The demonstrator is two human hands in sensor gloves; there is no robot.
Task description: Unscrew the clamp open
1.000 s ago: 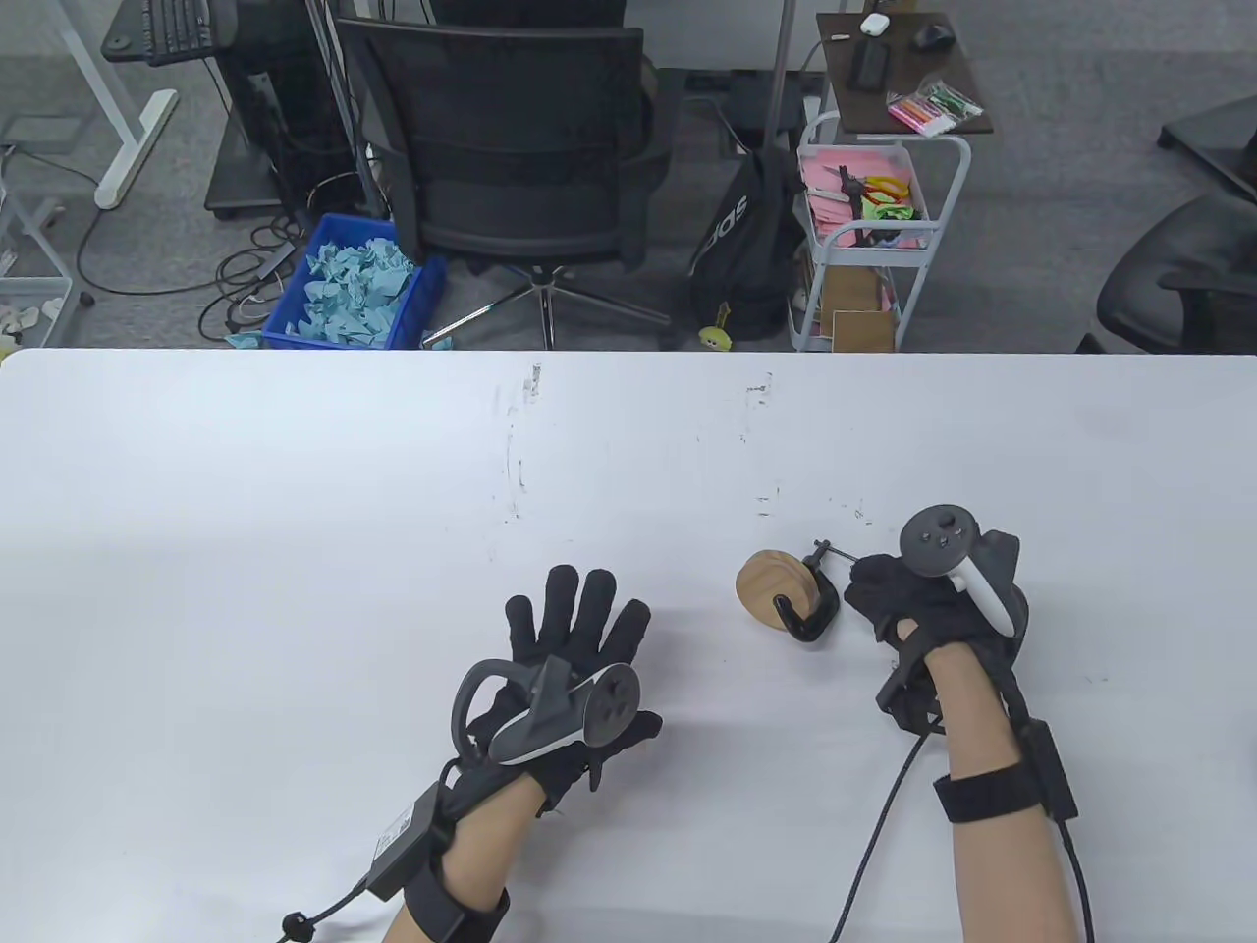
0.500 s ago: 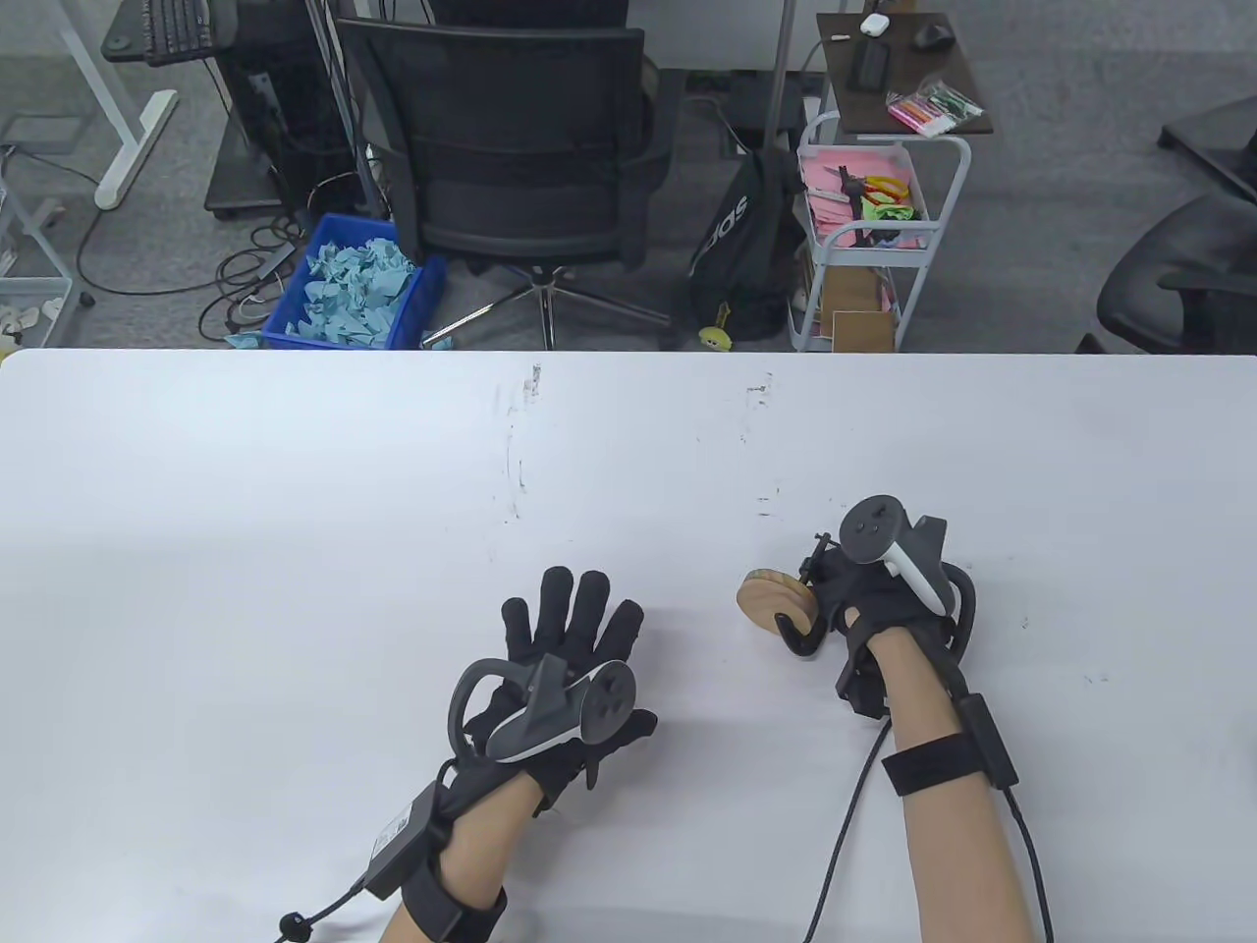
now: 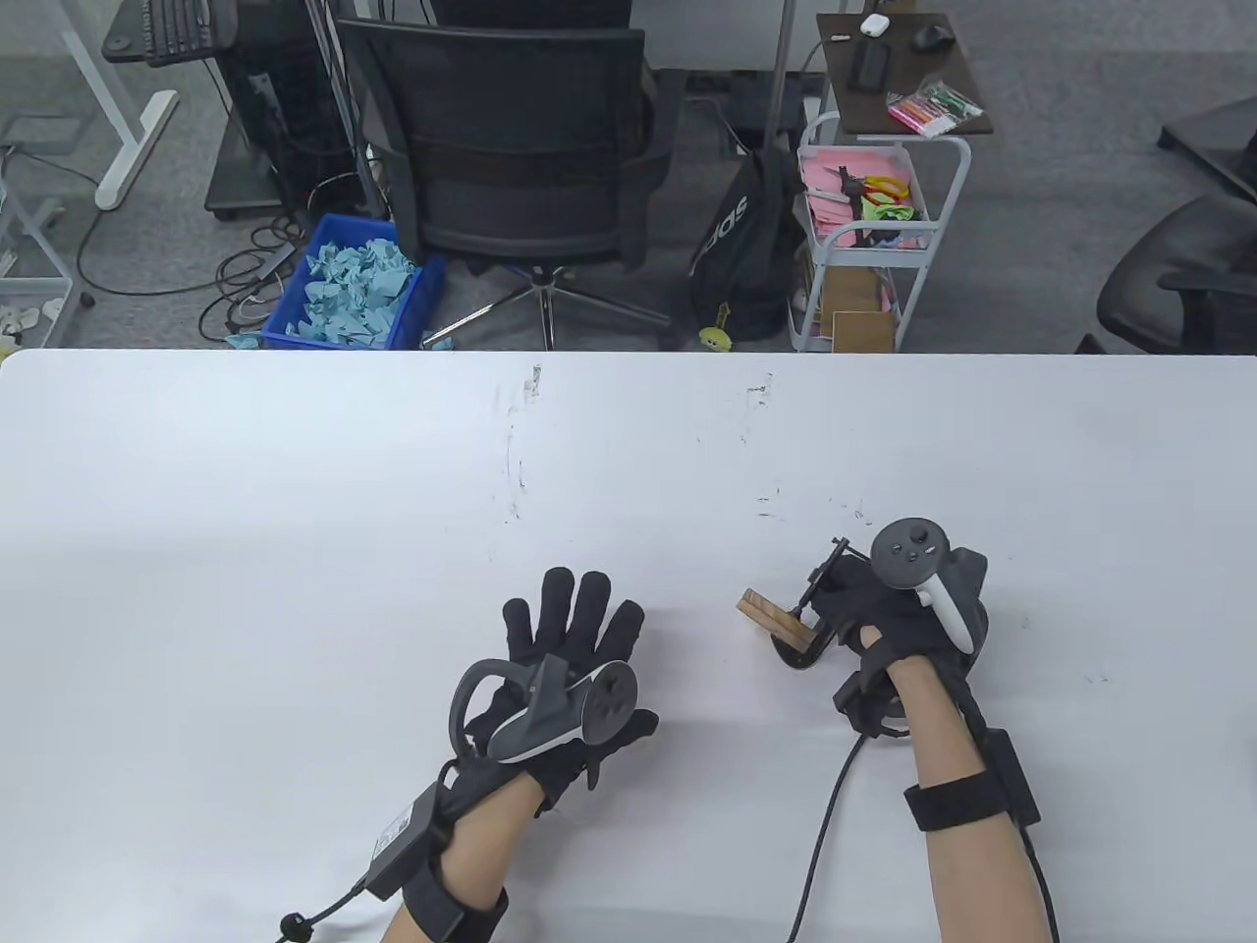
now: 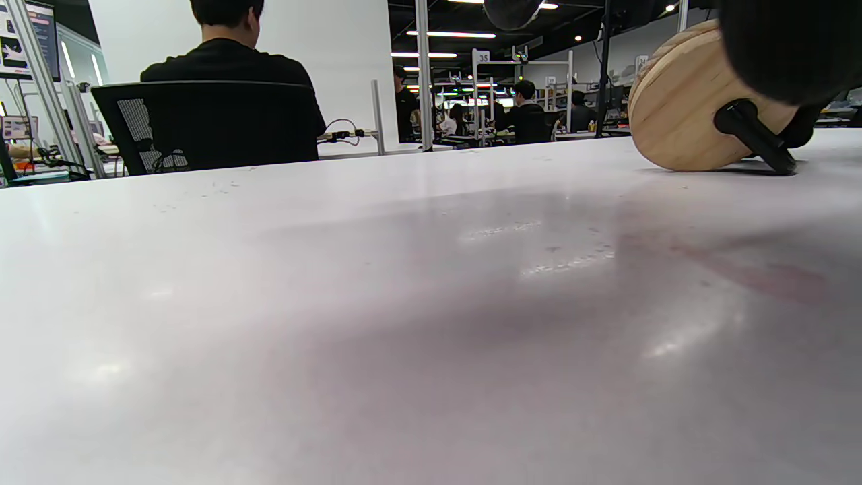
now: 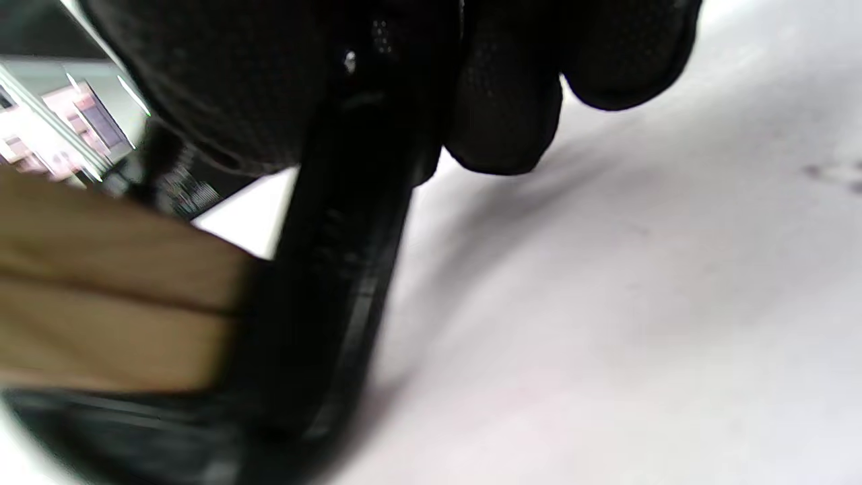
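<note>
White tabletop [image 3: 295, 471] fills the lower two thirds of the table view, with an office chair [image 3: 511, 147], a blue bin [image 3: 354, 285] of paper scraps and a small cart [image 3: 864, 226] on the floor beyond its far edge. Right of centre in the lower part of the frame, the right hand [image 3: 899, 609] grips the black frame of the clamp [image 3: 810, 643], fingers wrapped around its spine, as the right wrist view shows up close. The clamp is pinched onto wooden discs [image 3: 768, 611], tipped so they show edge-on, resting on or just above the table. Its screw, with a small crossbar handle [image 3: 835, 555], points toward the upper right, just beside the knuckles. The left hand [image 3: 565, 668] lies flat on the table at lower centre, fingers spread wide, holding nothing, well apart from the clamp.

My read is that this is the setup step: the clamp is being steadied and oriented, and the screw seems not yet loosened. Next, the free hand would need to reach the crossbar and turn it to back the screw off while the right hand keeps the frame from twisting.
</note>
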